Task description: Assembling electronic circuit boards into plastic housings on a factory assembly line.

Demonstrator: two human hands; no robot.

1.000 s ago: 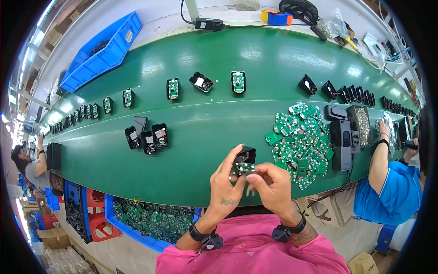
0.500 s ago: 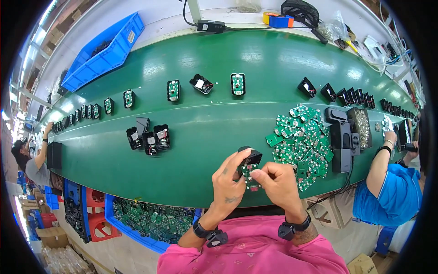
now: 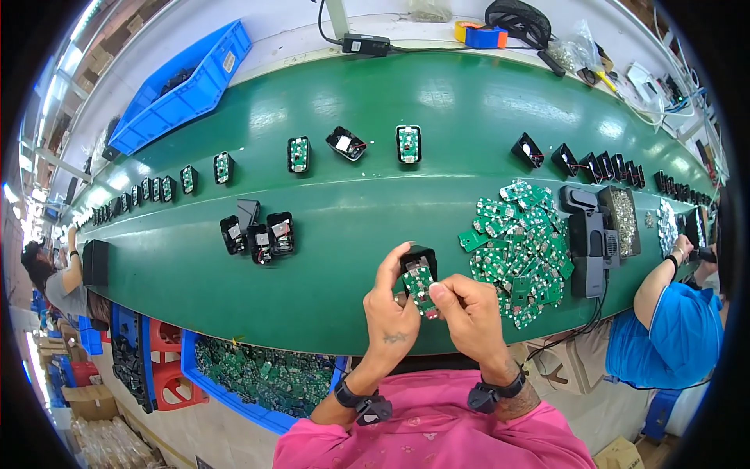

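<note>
My left hand (image 3: 388,319) is wrapped round a small black plastic case (image 3: 422,254), its hollow side turned up toward me. A green circuit board (image 3: 418,283) lies slanted over the case's opening, its far end at the case's inside. Thumb and fingers of my right hand (image 3: 473,319) pinch the board's near right edge. How far the board sits inside the case cannot be made out. To the right of my right hand lies a heap of loose green circuit boards (image 3: 522,266).
On the green bench (image 3: 351,211), several black cases (image 3: 281,233) sit at left. Cases with boards (image 3: 408,144) line the back. A grey-black device (image 3: 586,250) and a parts tray (image 3: 623,223) stand right. A blue bin of boards (image 3: 187,359) is below. Co-workers (image 3: 664,320) sit at both ends.
The case has turned so its hollow shows more, and the board has shifted slightly left and away from me over it. My right hand has moved a little left with the board.
</note>
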